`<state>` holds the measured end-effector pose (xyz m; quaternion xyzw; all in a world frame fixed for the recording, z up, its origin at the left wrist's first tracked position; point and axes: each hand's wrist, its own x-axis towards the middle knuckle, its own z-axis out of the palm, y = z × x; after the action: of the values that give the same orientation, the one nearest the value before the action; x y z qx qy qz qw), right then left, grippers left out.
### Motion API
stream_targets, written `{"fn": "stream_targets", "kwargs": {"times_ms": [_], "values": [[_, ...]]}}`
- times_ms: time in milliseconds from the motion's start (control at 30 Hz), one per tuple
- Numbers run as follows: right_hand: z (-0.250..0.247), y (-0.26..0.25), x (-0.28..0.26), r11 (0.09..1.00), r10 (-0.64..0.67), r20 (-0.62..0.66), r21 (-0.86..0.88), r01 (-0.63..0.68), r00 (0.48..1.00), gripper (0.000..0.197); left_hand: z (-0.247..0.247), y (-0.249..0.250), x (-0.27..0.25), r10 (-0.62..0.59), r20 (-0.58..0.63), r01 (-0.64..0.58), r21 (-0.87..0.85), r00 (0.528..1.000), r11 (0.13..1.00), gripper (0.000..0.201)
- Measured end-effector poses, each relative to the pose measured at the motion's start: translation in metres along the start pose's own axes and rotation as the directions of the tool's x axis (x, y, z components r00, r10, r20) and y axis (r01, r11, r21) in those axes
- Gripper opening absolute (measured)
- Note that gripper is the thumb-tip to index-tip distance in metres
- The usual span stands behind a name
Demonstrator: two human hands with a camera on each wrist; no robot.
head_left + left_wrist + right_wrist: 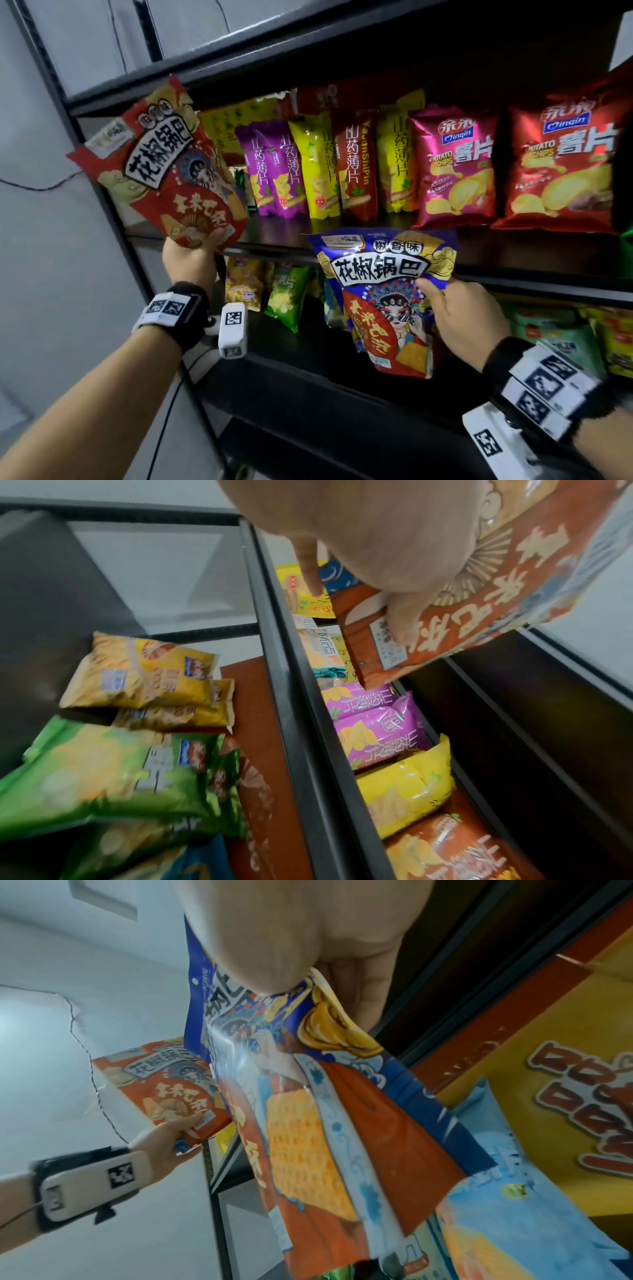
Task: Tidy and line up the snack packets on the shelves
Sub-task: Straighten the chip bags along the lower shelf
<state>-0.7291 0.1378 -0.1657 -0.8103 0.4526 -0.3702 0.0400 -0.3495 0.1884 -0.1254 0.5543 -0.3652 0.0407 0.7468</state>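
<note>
Both hands are loaded here: red packet (161,164) held up at the left end of the upper shelf (445,245), blue packet (383,294) hanging in front of that shelf's edge. Looks like the placing step, so next they need a free slot beside the standing row (318,164) and setting upright. Left hand (190,257) is raised, thumb and fingers clamped on the red one's bottom; right hand (459,308) pinches the blue one's right edge, wrist low

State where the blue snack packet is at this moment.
In the head view the blue packet hangs right of centre, pinched by the right hand, in front of the shelf edge below the pink crisp bag.
</note>
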Motion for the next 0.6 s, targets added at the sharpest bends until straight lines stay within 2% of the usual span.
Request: {"fn": "stream_targets", "kwargs": {"times_ms": [100,167,267,333,467,500,600], "values": [[0.001,-0.018,0.003,1.000,0.021,-0.035,0.019,-0.020,0.999,0.054,0.006,-0.007,0.035,0.039,0.040,-0.048,0.253,0.998,0.966,0.057],[0.001,-0.025,0.006,0.998,0.056,-0.071,0.028,-0.054,0.996,0.054,0.011,-0.016,0.055,-0.026,0.046,0.008,0.368,0.999,0.930,0.057],[-0.001,-0.035,0.016,0.993,0.115,-0.113,0.038,-0.111,0.987,0.056,0.013,-0.033,0.081,-0.164,-0.009,0.141,0.564,0.986,0.814,0.058],[-0.001,-0.041,0.021,0.992,0.125,-0.140,0.030,-0.122,0.982,0.056,0.013,-0.040,0.094,-0.215,-0.027,0.191,0.578,0.976,0.793,0.061],[0.004,-0.047,0.022,0.993,0.119,-0.209,0.034,-0.115,0.971,0.056,0.012,-0.054,0.122,-0.267,-0.050,0.239,0.621,0.962,0.747,0.085],[0.006,-0.047,0.021,0.993,0.120,-0.223,0.029,-0.117,0.967,0.056,0.012,-0.057,0.126,-0.279,-0.059,0.255,0.615,0.959,0.746,0.084],[0.011,-0.046,0.017,0.990,0.139,-0.267,0.029,-0.137,0.954,0.055,0.012,-0.071,0.134,-0.286,-0.084,0.283,0.559,0.954,0.779,0.063]]}}
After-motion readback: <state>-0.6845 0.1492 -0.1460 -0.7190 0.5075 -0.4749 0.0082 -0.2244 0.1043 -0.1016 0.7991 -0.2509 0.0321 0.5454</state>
